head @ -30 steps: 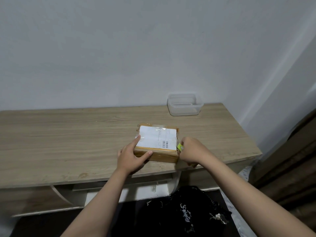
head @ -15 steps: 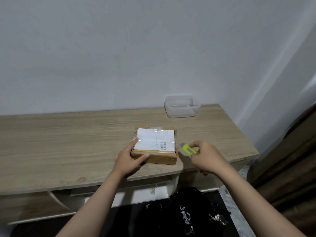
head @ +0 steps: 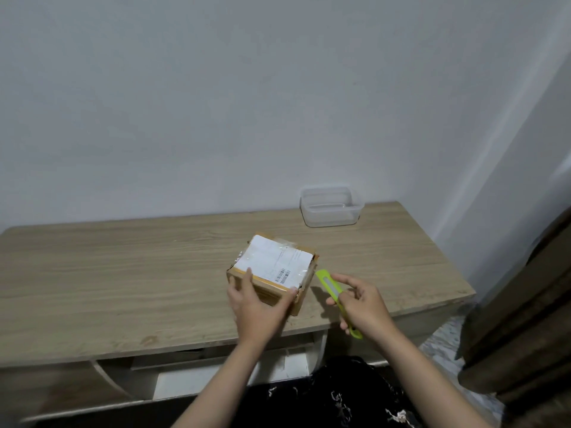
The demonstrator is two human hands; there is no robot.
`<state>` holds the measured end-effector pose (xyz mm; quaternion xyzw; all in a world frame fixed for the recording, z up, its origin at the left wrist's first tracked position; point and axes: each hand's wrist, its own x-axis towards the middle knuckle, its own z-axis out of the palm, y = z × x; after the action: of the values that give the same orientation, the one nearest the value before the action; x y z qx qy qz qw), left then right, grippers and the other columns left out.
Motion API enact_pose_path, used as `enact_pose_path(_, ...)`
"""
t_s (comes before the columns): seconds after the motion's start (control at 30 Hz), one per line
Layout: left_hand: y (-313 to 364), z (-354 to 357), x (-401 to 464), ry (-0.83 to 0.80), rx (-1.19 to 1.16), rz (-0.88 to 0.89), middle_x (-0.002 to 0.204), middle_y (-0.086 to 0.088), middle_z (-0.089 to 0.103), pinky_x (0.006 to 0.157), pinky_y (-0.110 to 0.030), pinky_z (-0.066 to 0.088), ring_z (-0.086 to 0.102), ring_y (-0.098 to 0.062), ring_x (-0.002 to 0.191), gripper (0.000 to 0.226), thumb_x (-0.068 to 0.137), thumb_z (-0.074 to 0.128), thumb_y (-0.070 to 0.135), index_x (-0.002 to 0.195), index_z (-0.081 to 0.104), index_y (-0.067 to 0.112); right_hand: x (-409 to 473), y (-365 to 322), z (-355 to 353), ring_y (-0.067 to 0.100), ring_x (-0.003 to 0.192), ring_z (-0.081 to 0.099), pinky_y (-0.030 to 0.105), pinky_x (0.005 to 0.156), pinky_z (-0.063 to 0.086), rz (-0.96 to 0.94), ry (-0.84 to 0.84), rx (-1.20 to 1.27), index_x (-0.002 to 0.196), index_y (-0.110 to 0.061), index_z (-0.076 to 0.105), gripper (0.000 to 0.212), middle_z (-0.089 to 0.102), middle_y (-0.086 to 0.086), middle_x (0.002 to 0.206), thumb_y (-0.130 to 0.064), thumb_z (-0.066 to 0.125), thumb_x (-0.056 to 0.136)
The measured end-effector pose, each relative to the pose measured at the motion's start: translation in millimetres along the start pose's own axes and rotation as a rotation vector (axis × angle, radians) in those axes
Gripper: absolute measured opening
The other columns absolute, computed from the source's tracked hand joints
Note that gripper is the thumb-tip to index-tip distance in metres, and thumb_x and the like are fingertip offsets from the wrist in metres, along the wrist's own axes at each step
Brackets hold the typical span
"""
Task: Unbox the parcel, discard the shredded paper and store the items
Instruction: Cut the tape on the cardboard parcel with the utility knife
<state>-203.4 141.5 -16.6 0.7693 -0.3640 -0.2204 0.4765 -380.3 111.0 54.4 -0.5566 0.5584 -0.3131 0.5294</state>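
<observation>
A small brown cardboard parcel (head: 273,270) with a white shipping label and clear tape lies on the wooden desk (head: 123,282), turned at an angle. My left hand (head: 256,307) grips its near corner, thumb on one side and fingers on the other. My right hand (head: 361,307) holds a lime-green box cutter (head: 330,287) just right of the parcel, its tip pointing at the parcel's right edge without touching it. The parcel is closed, so its contents are hidden.
A clear plastic container (head: 330,206), open on top, stands at the back right of the desk against the white wall. A brown curtain (head: 525,319) hangs at the right. Black patterned fabric (head: 336,396) lies below the desk's front edge.
My right hand has pulled the cutter away from the parcel's right side and raised it. My left hand has turned the parcel so one corner faces me.
</observation>
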Motion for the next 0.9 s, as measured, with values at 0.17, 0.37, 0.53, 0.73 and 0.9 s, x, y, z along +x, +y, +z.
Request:
enact_pose_path(0.17, 10.6, 18.6, 1.9, -0.062, 0.09, -0.064, 0.155, -0.013, -0.015, 0.113, -0.046, 0.015, -0.006, -0.029, 0.142, 0.118, 0.055, 0.077, 0.062, 0.147, 0.015, 0.024, 6.1, 1.1, 3.5, 0.015, 0.03, 0.046, 0.021, 0.033, 0.038, -0.036, 0.003, 0.065, 0.117, -0.027, 0.056, 0.043, 0.069, 0.014, 0.087, 0.002, 0.042, 0.089)
enact_pose_path(0.37, -18.6, -23.0, 44.8, -0.376, 0.113, 0.11, 0.158, -0.003, -0.003, 0.117, -0.03, 0.014, 0.007, -0.018, 0.145, 0.113, 0.052, 0.079, 0.061, 0.145, 0.029, 0.021, 10.9, 2.4, 2.4, 0.017, 0.026, 0.044, 0.019, 0.029, 0.036, -0.107, 0.036, 0.203, 0.1, -0.03, 0.063, 0.026, 0.071, 0.01, 0.072, -0.007, 0.056, 0.091)
enact_pose_path(0.53, -32.9, -60.9, 64.2, -0.572, -0.058, 0.144, 0.132, 0.009, 0.054, 0.107, -0.02, 0.036, 0.05, 0.0, 0.118, 0.063, 0.065, 0.082, 0.031, 0.122, 0.055, 0.032, 15.9, 5.5, 6.5, 0.017, 0.026, 0.046, 0.021, 0.03, 0.039, -0.125, -0.03, 0.224, 0.102, -0.031, 0.061, 0.031, 0.074, 0.01, 0.078, -0.003, 0.053, 0.092)
enact_pose_path(0.73, -38.6, -46.4, 51.5, -0.003, 0.056, 0.154, 0.119, -0.009, 0.06, 0.097, -0.034, 0.043, 0.056, -0.025, 0.111, 0.041, 0.081, 0.068, 0.022, 0.121, 0.059, 0.015, 23.0, 12.8, 14.9, 0.014, 0.031, 0.043, 0.02, 0.033, 0.04, -0.139, -0.128, 0.233, 0.115, -0.029, 0.056, 0.039, 0.071, 0.014, 0.094, 0.002, 0.045, 0.094)
enact_pose_path(0.9, -18.0, 1.6, 0.2, 0.18, 0.093, 0.156, 0.133, -0.013, 0.034, 0.104, -0.041, 0.032, 0.031, -0.031, 0.127, 0.089, 0.06, 0.061, 0.069, 0.129, 0.045, 0.015, 31.2, 18.4, 20.9, 0.012, 0.034, 0.044, 0.021, 0.037, 0.04, -0.158, -0.192, 0.223, 0.124, -0.026, 0.05, 0.042, 0.068, 0.014, 0.1, 0.004, 0.04, 0.096)
